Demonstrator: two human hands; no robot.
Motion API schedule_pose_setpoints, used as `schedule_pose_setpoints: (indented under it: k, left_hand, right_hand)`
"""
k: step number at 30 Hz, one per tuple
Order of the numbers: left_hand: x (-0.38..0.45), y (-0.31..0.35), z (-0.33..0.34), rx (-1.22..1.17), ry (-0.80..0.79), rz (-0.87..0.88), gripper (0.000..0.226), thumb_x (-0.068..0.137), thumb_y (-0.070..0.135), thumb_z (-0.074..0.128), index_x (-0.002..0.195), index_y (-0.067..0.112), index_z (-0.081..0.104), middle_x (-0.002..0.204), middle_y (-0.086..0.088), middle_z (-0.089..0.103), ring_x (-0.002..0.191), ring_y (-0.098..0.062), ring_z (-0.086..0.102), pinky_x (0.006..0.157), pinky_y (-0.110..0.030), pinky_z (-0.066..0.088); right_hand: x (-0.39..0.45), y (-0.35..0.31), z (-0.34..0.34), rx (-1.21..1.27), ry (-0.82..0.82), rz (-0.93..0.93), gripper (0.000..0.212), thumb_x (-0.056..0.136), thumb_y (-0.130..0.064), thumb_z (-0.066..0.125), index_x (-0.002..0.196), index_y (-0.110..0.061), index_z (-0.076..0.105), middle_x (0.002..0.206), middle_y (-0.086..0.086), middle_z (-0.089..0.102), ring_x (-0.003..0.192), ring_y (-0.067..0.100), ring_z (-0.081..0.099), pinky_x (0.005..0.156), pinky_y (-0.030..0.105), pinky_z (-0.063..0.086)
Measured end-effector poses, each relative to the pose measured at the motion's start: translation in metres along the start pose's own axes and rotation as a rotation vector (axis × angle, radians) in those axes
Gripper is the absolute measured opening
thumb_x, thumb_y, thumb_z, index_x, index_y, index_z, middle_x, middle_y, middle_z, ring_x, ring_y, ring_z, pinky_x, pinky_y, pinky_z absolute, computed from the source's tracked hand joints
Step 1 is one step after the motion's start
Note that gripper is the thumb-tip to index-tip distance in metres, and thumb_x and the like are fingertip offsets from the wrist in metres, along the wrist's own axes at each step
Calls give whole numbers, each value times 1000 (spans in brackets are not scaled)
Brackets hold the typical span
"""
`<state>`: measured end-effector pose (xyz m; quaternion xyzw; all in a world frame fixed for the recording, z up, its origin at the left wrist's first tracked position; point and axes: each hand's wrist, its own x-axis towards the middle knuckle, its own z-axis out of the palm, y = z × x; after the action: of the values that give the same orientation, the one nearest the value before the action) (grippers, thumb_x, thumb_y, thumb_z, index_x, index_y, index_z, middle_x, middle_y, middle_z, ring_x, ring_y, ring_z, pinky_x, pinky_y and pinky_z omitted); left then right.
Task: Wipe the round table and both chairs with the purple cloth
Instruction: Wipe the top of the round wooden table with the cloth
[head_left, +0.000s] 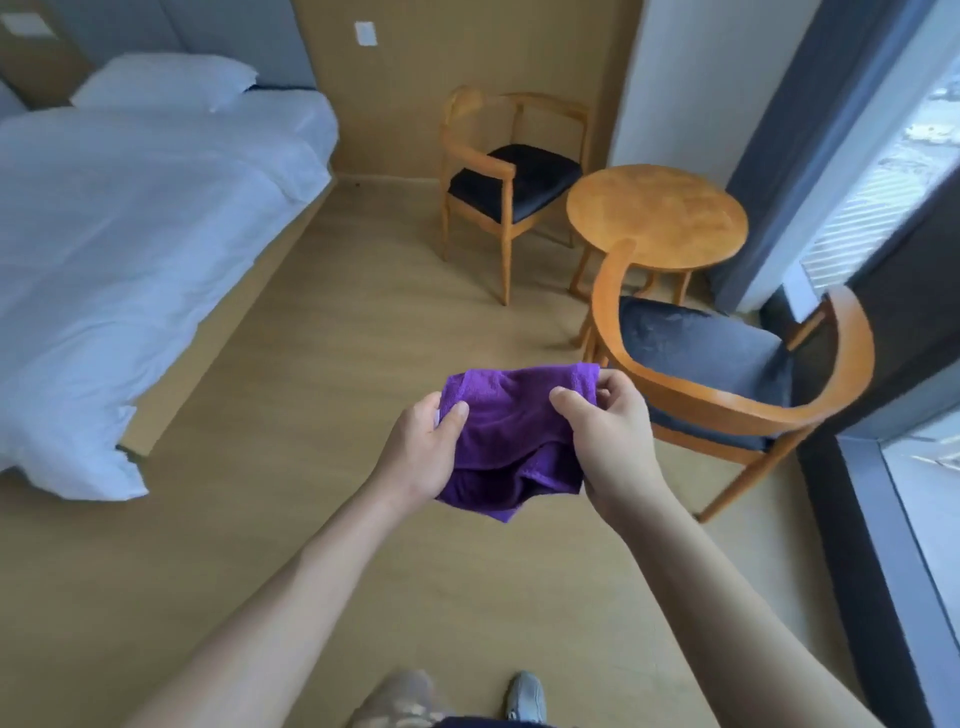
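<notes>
I hold the purple cloth (506, 431) in front of me, above the floor. My left hand (423, 452) grips its left edge and my right hand (605, 431) grips its right edge; the cloth sags folded between them. The round wooden table (657, 215) stands ahead to the right, bare on top. One wooden chair with a dark seat (511, 176) stands behind the table to its left. The nearer chair (727, 364), also dark-seated, stands just right of my right hand, its curved back towards me.
A bed with white bedding (130, 260) fills the left side. A window with a grey curtain (789, 130) runs along the right wall. Wooden floor (337, 364) lies between the bed and the chairs. My shoe (524, 693) shows at the bottom edge.
</notes>
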<state>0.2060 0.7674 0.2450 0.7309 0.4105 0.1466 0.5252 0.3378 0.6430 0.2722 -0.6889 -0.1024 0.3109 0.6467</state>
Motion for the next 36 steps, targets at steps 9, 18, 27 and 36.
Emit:
schedule_pose_setpoints:
  k: [9, 18, 27, 36]
  left_hand:
    - [128, -7, -68, -86, 53, -87, 17, 106, 13, 48, 104, 0, 60, 91, -19, 66, 81, -27, 57, 84, -50, 52]
    - [302, 1, -129, 45, -86, -13, 7, 94, 8, 58, 97, 14, 62, 82, 3, 69, 74, -15, 61, 72, -37, 51]
    - [454, 59, -130, 13, -206, 53, 54, 84, -6, 56, 131, 20, 53, 133, 1, 57, 132, -13, 51, 103, -28, 43]
    - [609, 110, -73, 58, -691, 191, 90, 74, 23, 89, 147, 43, 40, 130, 16, 64, 113, 0, 64, 93, -24, 52]
  right_hand:
    - [126, -38, 108, -20, -156, 14, 26, 76, -23, 67, 100, -17, 61, 96, 9, 74, 90, 32, 74, 85, 58, 60]
    - [250, -77, 206, 47, 0, 8, 20, 90, -9, 66, 106, -18, 57, 104, 11, 70, 97, 33, 72, 85, 59, 59]
    - [383, -113, 230, 128, 174, 103, 20, 91, -9, 67, 108, -14, 57, 112, 25, 68, 97, 42, 72, 83, 54, 59]
    - [572, -132, 219, 324, 332, 190, 18, 92, -8, 67, 108, -4, 59, 82, 10, 60, 67, 21, 63, 62, 34, 53]
